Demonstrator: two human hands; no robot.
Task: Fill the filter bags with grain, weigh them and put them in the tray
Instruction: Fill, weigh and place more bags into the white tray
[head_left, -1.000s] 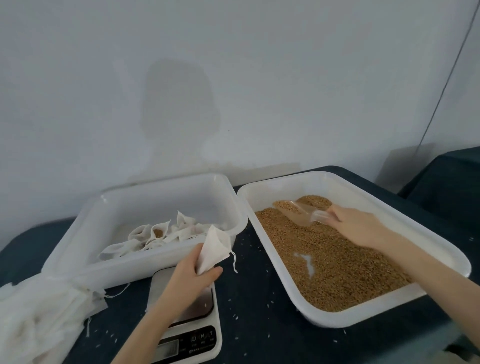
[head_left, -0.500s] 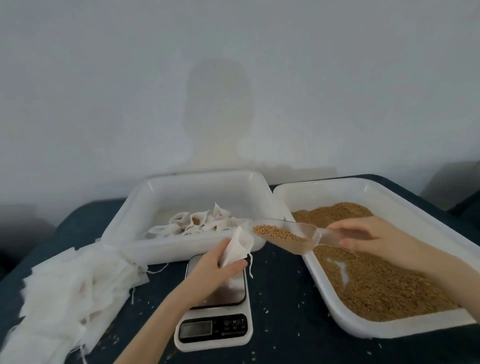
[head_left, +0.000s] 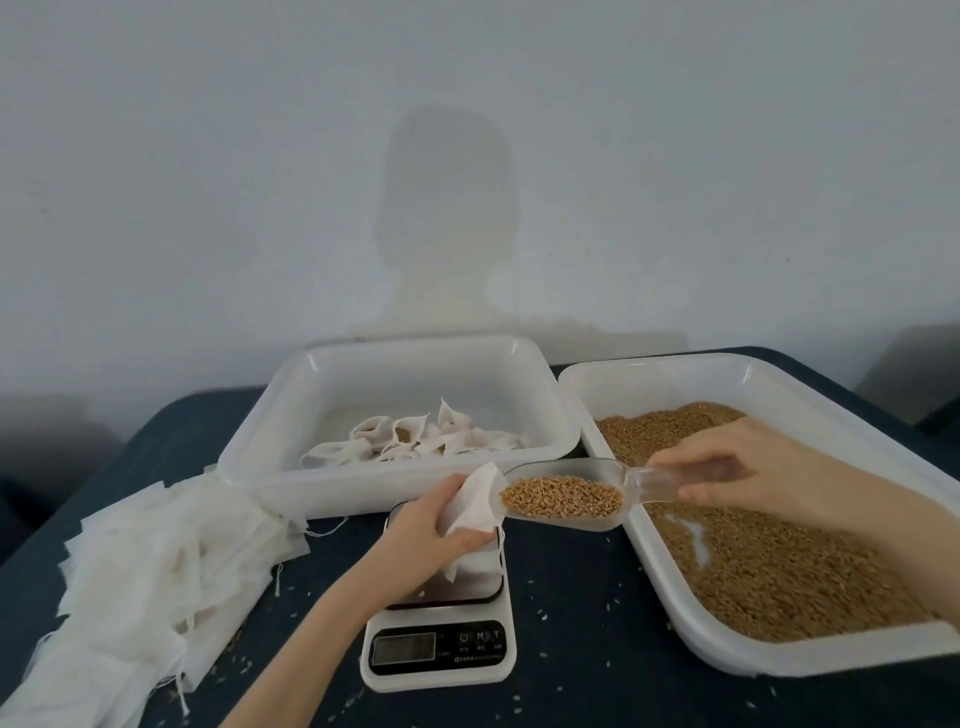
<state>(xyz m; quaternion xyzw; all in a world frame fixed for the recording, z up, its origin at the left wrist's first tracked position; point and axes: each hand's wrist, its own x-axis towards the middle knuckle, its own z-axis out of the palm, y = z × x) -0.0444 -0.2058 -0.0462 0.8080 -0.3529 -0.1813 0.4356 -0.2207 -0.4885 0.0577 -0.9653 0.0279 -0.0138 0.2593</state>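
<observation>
Head view shows my left hand (head_left: 434, 535) pinching a bag (head_left: 475, 501) open above the scale (head_left: 441, 639) while my right hand (head_left: 748, 470) grips the full scoop (head_left: 566, 493) at its mouth; tilt too fast and grain (head_left: 563, 498) spills onto the desk (head_left: 582, 623).

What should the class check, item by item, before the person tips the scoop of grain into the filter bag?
1. Bag held by left hand: ok.
2. Bag mouth open: cannot tell.
3. Scoop loaded with grain, gripped by right hand: ok.
4. Scoop tip at the bag's top edge: ok.
5. Scale under the bag to catch spills: ok.
6. Scale display zeroed: cannot tell, too blurred.
</observation>
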